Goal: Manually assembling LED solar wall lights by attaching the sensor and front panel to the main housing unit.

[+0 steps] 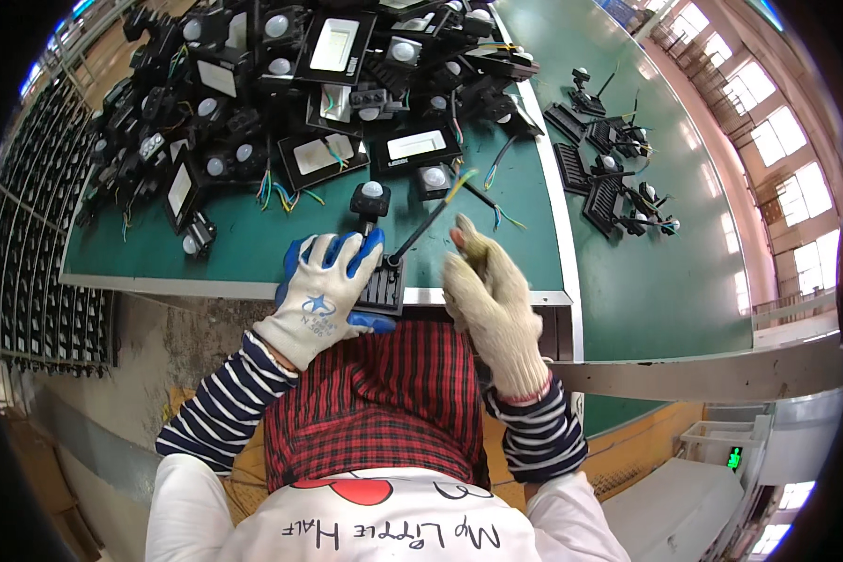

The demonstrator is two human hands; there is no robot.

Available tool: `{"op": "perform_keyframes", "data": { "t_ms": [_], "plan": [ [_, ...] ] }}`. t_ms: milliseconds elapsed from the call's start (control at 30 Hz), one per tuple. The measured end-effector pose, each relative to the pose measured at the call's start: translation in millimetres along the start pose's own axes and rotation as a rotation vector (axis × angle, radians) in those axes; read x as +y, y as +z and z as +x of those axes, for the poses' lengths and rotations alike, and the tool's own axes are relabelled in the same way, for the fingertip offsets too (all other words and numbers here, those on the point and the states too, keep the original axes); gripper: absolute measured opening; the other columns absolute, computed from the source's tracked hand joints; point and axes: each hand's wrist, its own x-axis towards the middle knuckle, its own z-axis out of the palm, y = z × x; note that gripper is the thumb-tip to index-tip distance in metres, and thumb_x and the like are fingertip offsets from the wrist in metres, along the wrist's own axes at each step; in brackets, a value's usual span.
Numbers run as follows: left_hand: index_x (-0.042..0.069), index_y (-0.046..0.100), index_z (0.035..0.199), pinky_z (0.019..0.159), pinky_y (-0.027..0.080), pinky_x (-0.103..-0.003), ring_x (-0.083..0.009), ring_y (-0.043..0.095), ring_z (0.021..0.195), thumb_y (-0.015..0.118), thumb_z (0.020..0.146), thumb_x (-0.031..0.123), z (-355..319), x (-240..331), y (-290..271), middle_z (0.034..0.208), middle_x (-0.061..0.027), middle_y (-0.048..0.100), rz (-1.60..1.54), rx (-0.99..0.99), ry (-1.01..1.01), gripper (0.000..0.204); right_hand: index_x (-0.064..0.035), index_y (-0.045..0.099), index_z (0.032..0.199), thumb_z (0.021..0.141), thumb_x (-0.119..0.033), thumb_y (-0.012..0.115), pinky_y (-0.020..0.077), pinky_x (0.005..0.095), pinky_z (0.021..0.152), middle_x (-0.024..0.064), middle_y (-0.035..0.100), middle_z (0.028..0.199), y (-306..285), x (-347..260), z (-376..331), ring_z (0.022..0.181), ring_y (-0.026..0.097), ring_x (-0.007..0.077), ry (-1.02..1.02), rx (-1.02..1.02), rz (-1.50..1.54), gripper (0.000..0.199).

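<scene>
My left hand (320, 292), in a white glove with blue-coated fingers, grips a black floodlight (381, 288) by its finned back at the bench's front edge. A sensor head with a white dome (372, 194) sticks out from the lamp's far side. From the housing a short black cable (426, 228) slants up to the right and ends in coloured wires. My right hand (496, 304), in an off-white knitted glove, hovers just right of that cable with thumb and fingers apart. Nothing shows between them. The lamp's front face is hidden.
Across the green bench (206, 255) lies a large heap of similar floodlights (337, 47), wires tangled among them. A second green table (665, 300) runs along the right, with several finned floodlights (601, 201) on it. Black racks (47, 206) stand at the far left.
</scene>
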Motion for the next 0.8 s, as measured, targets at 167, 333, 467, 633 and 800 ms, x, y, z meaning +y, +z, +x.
{"op": "perform_keyframes", "data": {
  "t_ms": [167,333,467,633,800],
  "plan": [
    [0.008,0.048,0.139,0.106,0.034,-0.050,-0.0338,0.045,0.118,0.082,0.064,0.053,-1.2,3.4,-1.9,0.132,-0.0118,0.048,-0.018,0.028,-0.001,0.095,0.0037,0.061,0.117,0.090,-0.028,0.070,0.0429,0.0234,0.061,0.0007,0.057,0.077,18.1,-6.9,48.4,0.067,0.047,0.0060,-0.165,-0.069,-0.134,0.043],
    [0.011,0.053,0.135,0.106,0.034,-0.053,-0.0403,0.043,0.123,0.083,0.062,0.051,1.9,0.9,3.7,0.133,-0.0118,0.051,-0.125,0.073,-0.074,0.088,0.0003,0.064,0.116,0.093,-0.026,0.068,0.0396,0.0215,0.050,-0.0005,0.056,0.069,27.2,-26.0,69.7,0.058,0.049,0.0036,-0.299,-0.164,-0.336,0.035],
    [0.012,0.055,0.134,0.105,0.035,-0.051,-0.0374,0.041,0.120,0.074,0.072,0.057,-0.6,-3.1,5.6,0.135,-0.0078,0.049,-0.091,0.058,-0.066,0.079,-0.0059,0.067,0.115,0.092,-0.026,0.066,0.0480,0.0314,0.056,0.0116,0.061,0.070,34.0,-36.5,67.5,0.059,0.060,0.0186,-0.568,-0.190,-0.727,0.031],
    [0.013,0.057,0.131,0.104,0.035,-0.051,-0.0384,0.039,0.122,0.075,0.071,0.056,2.8,-3.1,4.7,0.135,-0.0089,0.049,-0.104,0.029,-0.094,0.076,-0.0107,0.063,0.125,0.092,-0.030,0.065,0.0523,0.0380,0.063,0.0147,0.068,0.081,33.7,-23.9,68.2,0.072,0.067,0.0325,-0.795,-0.249,-0.785,0.039],
    [0.006,0.051,0.136,0.098,0.045,-0.047,-0.0394,0.056,0.110,0.076,0.070,0.020,19.3,1.8,-11.8,0.129,-0.0176,0.056,-0.363,0.300,-0.142,0.072,-0.0109,0.066,0.120,0.090,-0.027,0.067,0.0537,0.0372,0.066,0.0163,0.067,0.081,25.1,-29.1,62.8,0.076,0.068,0.0328,-0.615,-0.183,-0.737,0.034]
  ]
}}
